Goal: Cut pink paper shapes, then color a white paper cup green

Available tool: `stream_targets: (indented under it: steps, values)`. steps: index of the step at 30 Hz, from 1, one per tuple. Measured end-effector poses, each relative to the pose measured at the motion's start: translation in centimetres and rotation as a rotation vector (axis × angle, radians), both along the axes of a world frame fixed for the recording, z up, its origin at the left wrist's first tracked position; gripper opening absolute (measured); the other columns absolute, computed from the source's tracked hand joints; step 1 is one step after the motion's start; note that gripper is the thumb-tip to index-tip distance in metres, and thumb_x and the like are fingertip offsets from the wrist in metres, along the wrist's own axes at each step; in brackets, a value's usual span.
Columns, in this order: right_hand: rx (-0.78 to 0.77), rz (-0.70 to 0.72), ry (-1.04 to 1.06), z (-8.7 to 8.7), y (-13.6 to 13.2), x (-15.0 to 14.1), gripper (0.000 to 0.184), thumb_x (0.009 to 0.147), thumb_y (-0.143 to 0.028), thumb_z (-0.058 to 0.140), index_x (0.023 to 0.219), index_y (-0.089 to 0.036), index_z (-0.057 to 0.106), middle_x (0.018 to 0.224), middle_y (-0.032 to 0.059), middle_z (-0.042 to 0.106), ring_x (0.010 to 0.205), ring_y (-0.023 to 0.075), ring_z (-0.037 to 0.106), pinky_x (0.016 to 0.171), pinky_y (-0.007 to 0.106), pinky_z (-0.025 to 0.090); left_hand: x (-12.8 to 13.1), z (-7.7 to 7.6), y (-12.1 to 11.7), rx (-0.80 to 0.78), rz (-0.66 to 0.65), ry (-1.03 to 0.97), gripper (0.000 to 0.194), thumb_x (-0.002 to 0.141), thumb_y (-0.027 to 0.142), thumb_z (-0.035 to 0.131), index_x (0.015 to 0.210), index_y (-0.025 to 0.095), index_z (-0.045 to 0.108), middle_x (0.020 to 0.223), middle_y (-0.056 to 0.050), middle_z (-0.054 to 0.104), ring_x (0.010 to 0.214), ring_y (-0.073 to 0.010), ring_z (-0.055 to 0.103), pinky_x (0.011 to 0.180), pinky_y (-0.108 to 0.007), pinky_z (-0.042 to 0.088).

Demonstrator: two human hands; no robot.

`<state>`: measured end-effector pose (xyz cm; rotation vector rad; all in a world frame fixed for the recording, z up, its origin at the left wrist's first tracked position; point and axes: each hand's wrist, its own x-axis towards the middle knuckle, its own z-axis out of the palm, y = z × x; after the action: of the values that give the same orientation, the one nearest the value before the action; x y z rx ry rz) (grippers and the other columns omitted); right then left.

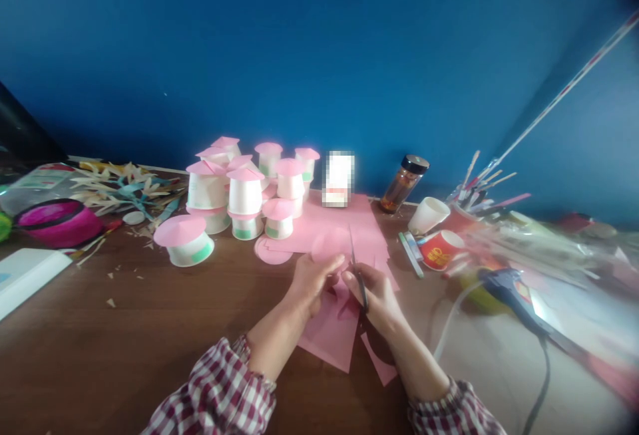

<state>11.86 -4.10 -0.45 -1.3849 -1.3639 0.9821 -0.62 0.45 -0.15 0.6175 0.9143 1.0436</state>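
Observation:
My left hand [319,280] pinches a piece of pink paper [329,243], which rises above the fingers with a rounded upper edge. Black-handled scissors [364,295] are gripped in my right hand [380,298], their blades pointing up and away beside the paper. Whether the blades touch the paper I cannot tell. Under both hands lies a pink sheet [332,342], and a curved pink offcut [380,362] rests by my right wrist. Farther back spreads a stack of pink sheets [349,215], with a pink paper disc [273,251] at its left corner.
Several white paper cups with pink cone tops [245,192] stand at the back left. Wood shavings [124,185] lie farther left. On the right are a dark-lidded bottle [405,182], a red cup [442,249], brushes [479,185] and a corded glue gun [514,295].

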Motion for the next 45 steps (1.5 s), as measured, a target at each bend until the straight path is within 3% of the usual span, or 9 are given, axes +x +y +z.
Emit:
stream_targets:
  steps: [17,25,32,39,45]
  values:
    - [0.020,-0.012,-0.083,-0.1,0.0,0.1,0.030,0.081,-0.040,0.062,0.066,-0.014,0.056,0.054,-0.0036,0.042,0.050,0.0092,0.039,0.042,0.019,0.028,0.3,0.8,0.0,-0.062,0.080,0.022,0.027,0.054,0.022,0.080,0.065,0.012,0.057,0.051,0.001,0.054,0.046,-0.0098,0.050,0.046,-0.024,0.041]
    - [-0.012,-0.017,-0.031,-0.1,-0.1,-0.1,0.031,0.079,-0.044,0.064,0.069,-0.014,0.058,0.052,-0.0037,0.044,0.047,0.0098,0.041,0.040,0.019,0.031,0.2,-0.8,0.6,-0.066,0.118,0.033,0.034,0.055,0.027,0.081,0.072,0.014,0.055,0.058,0.002,0.055,0.052,-0.0106,0.054,0.049,-0.023,0.046]
    - [-0.050,0.007,0.043,-0.2,-0.1,-0.3,0.031,0.078,-0.044,0.065,0.071,-0.014,0.058,0.051,-0.0041,0.046,0.041,0.0094,0.044,0.037,0.019,0.036,0.4,-0.1,0.3,-0.097,0.152,0.063,0.035,0.053,0.028,0.082,0.070,0.014,0.055,0.054,0.002,0.054,0.049,-0.0128,0.055,0.050,-0.028,0.047]
    - [-0.060,0.018,0.068,-0.6,0.0,0.0,0.032,0.079,-0.045,0.064,0.076,-0.014,0.058,0.054,-0.0027,0.049,0.043,0.0097,0.045,0.037,0.019,0.036,0.2,-1.4,0.2,0.043,-0.028,-0.019,0.028,0.059,0.032,0.078,0.066,0.011,0.061,0.055,-0.003,0.058,0.050,-0.0155,0.057,0.049,-0.028,0.045]
    - [-0.016,0.019,0.023,-0.1,-0.1,0.0,0.030,0.080,-0.043,0.064,0.074,-0.014,0.059,0.059,-0.0014,0.050,0.052,0.0103,0.044,0.043,0.019,0.033,0.3,-1.4,0.2,0.041,0.005,-0.044,0.025,0.059,0.029,0.078,0.064,0.012,0.060,0.053,0.000,0.054,0.048,-0.0122,0.052,0.047,-0.025,0.041]
